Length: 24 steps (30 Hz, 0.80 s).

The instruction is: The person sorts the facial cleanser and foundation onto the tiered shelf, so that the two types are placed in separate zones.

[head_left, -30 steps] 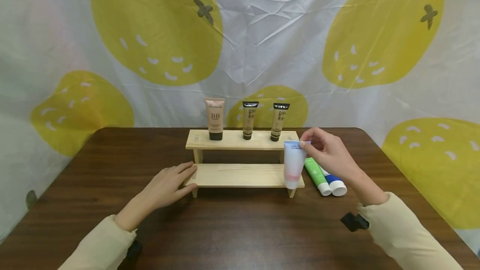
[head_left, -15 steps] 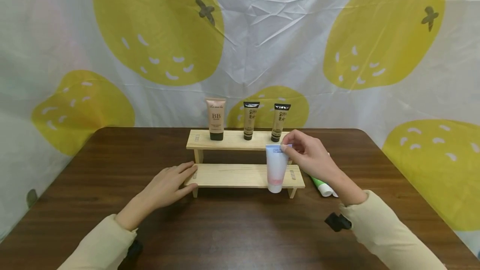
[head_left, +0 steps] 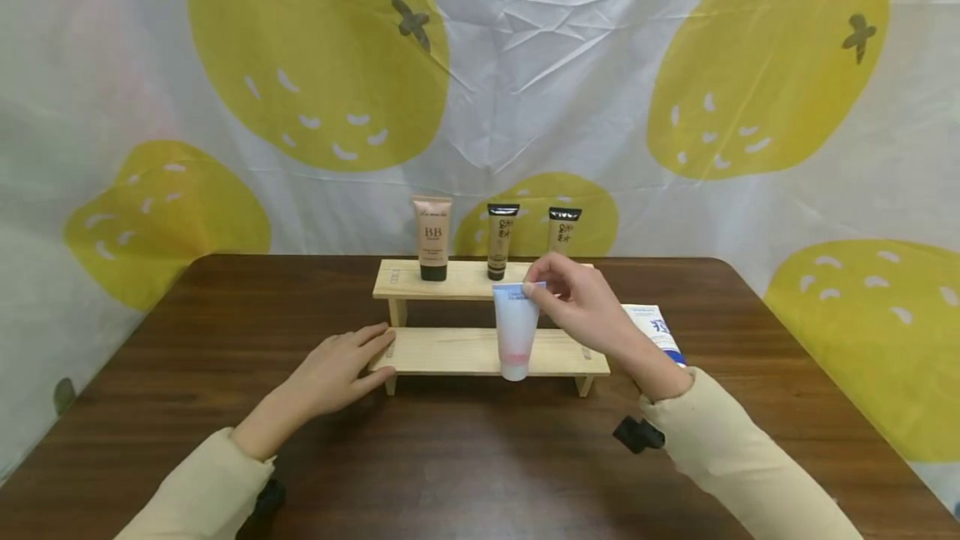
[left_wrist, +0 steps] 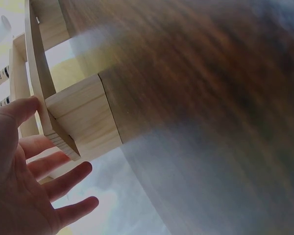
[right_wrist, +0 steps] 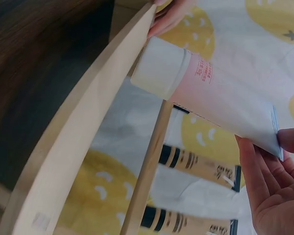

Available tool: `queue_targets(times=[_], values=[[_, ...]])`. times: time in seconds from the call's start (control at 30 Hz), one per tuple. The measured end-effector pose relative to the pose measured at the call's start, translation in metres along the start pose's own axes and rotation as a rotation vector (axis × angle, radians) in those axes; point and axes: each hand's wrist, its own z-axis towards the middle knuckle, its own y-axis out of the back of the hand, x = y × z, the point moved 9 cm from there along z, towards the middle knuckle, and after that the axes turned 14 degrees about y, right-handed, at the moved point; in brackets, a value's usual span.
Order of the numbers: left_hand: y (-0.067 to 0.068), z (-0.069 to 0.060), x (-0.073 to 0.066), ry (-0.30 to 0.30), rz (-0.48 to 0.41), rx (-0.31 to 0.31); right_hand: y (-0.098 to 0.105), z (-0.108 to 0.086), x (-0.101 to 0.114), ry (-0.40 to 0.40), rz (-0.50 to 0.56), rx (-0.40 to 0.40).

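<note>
My right hand pinches a pale blue-and-pink squeeze tube by its flat top end, thumb in front. The tube hangs cap down before the lower step of a two-step wooden stand; its white cap appears at the step's edge in the right wrist view, and I cannot tell whether they touch. My left hand rests against the left end of that step, its fingers fairly straight and spread in the left wrist view. On the upper step stand a BB cream tube and two small black-and-gold tubes, one partly hidden by my right hand.
A white-and-blue tube lies on the dark wooden table to the right of the stand, partly covered by my right forearm. Behind the table hangs a white curtain with yellow fruit prints.
My right hand has carried the pale tube leftward along the lower step, from its right end toward its middle. The green tube is now hidden behind the right arm. My left hand stays put.
</note>
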Motion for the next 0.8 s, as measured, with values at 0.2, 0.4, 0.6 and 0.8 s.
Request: queue_targets(times=[0.2,0.4,0.6,0.8], values=[[0.001,0.0,0.0,0.0,-0.002,0.003,-0.013,0.01,-0.005,-0.008,0.036,-0.007],[0.001,0.001,0.0,0.0,0.0,0.001,-0.023,0.019,-0.001,0.026,0.038,-0.009],[0.001,0.0,0.0,0.0,-0.001,0.004,-0.031,0.028,0.001,0.043,0.051,-0.037],[0.002,0.001,-0.001,-0.003,-0.006,-0.007,-0.039,0.031,0.001,0.018,0.056,-0.044]])
